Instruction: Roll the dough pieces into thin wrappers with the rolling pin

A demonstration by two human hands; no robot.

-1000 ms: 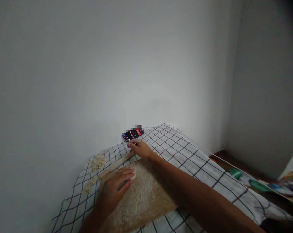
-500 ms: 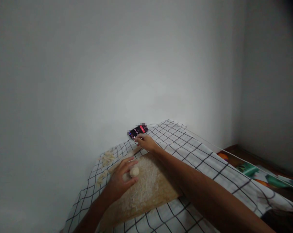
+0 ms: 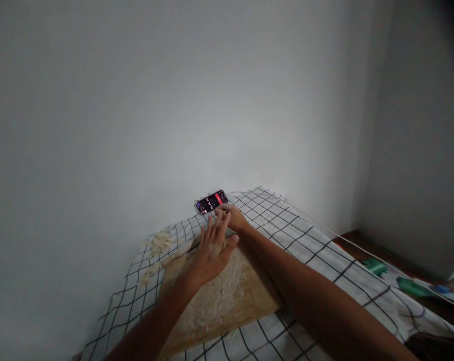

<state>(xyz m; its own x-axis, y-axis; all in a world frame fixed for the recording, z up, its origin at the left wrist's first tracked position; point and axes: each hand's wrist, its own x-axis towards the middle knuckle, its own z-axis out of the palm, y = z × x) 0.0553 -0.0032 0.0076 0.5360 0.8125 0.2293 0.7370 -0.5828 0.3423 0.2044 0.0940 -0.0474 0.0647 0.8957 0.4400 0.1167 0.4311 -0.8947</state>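
My left hand point(image 3: 211, 248) lies flat with its fingers stretched out at the far end of a floured wooden board point(image 3: 230, 301). Whatever is under the palm is hidden. My right hand point(image 3: 232, 216) reaches past the board's far corner. Its fingers are curled round the end of a pale rolling pin point(image 3: 172, 259) that runs under my left hand. It sits right beside a dark phone point(image 3: 211, 201) with a lit screen.
A black-and-white checked cloth point(image 3: 309, 250) covers the table, which is pushed against white walls. Several small dough pieces point(image 3: 159, 243) lie on the cloth left of the board. A thin white cable point(image 3: 324, 231) runs along the far edge. Colourful items point(image 3: 403, 287) lie at the right.
My left hand has opened flat and slid forward over the small dough ball that showed by its fingers. My right hand has edged closer to the phone.
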